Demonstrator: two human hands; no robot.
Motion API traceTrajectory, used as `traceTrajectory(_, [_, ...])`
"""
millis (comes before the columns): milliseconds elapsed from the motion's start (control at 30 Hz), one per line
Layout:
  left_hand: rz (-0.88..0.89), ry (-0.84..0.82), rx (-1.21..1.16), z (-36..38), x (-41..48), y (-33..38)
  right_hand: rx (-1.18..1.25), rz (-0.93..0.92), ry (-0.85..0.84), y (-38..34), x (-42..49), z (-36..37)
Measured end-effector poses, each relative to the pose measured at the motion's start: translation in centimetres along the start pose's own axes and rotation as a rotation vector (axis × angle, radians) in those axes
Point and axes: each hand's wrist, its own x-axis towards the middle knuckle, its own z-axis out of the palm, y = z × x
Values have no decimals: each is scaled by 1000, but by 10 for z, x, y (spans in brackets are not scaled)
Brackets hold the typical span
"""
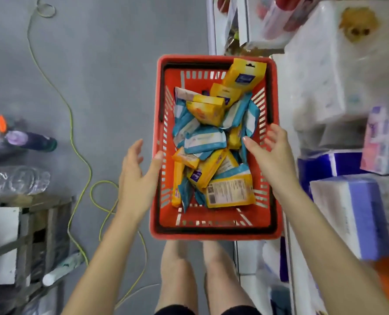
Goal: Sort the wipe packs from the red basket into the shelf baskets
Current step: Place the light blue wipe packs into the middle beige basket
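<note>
Wipe packs (211, 142), soft plastic, two kinds: yellow and blue-and-white. All lie heaped and mixed in the red slotted plastic basket (214, 59), which stands on the grey floor at centre, just beside the shelving on the right.

Far left: purple bottle (30, 139) lying on the floor. Thin yellow-green cable (70, 119) trailing across the floor from far to near.

Left hand (136, 176): at the basket's left wall, fingers loosely spread and holding nothing. The thumb tip is at the rim; whether it touches cannot be told.

Right hand (270, 153): over the basket's right wall, fingers spread, thumb pointing in over the packs. It grips nothing.

Right: white film-wrapped bundles (338, 71) stacked on the shelving. No shelf baskets are plainly in view.

Step in hand, as judged: the start of sorting. No pack is lifted, and both hands flank the basket, either to take it up by its walls or to reach in.

Next move calls for closing the fingers on the walls or on a single top pack, such as the yellow pack (206, 110) on the heap. The matching shelf basket must then be found, so packs go by kind.
</note>
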Motion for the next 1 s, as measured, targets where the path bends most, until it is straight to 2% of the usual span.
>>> traceTrajectory(200, [-26, -54, -22, 36, 25, -29, -55, -51, 75, 30, 44, 35])
traceTrajectory(333, [-15, -42, -42, 42, 29, -39, 3, 1, 129, 44, 67, 58])
traceTrajectory(467, [-27, -50, -116, 44, 35, -40, -52, 19, 265, 53, 86, 74])
traceTrajectory(700, [-10, -82, -161, 43, 43, -33, 0, 47, 558, 54, 108, 98])
traceTrajectory(900, [22, -54, -56, 42, 50, -32, -4, 147, 634, 45, 128, 112])
traceTrajectory(1000, [134, 17, 89, 43, 51, -27, 35, 166, 629, 44, 126, 103])
